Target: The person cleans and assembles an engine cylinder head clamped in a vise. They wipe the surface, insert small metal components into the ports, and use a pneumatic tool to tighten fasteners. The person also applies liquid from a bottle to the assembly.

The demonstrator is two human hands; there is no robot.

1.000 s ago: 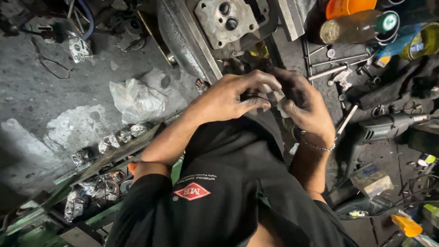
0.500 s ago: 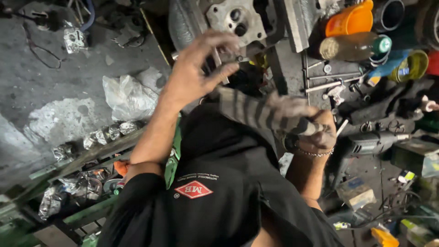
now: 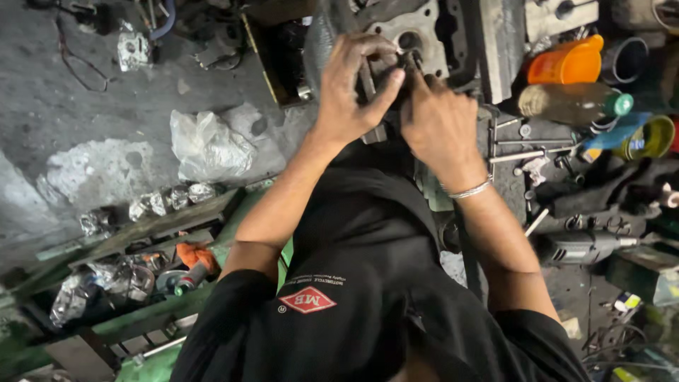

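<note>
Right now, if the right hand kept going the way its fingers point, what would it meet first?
The right hand points up-frame at the grey metal engine block; its fingertips look already on it, beside the left hand. Depth is unclear.

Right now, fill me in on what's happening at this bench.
A person in a black shirt works with both bare hands on a grey cast-metal engine block at the top of the view. The left hand wraps over a dark metal part against the block, and the right hand, silver bracelet at the wrist, presses fingertips beside it. An orange plastic jug and a grey electric drill lie off to the right.
</note>
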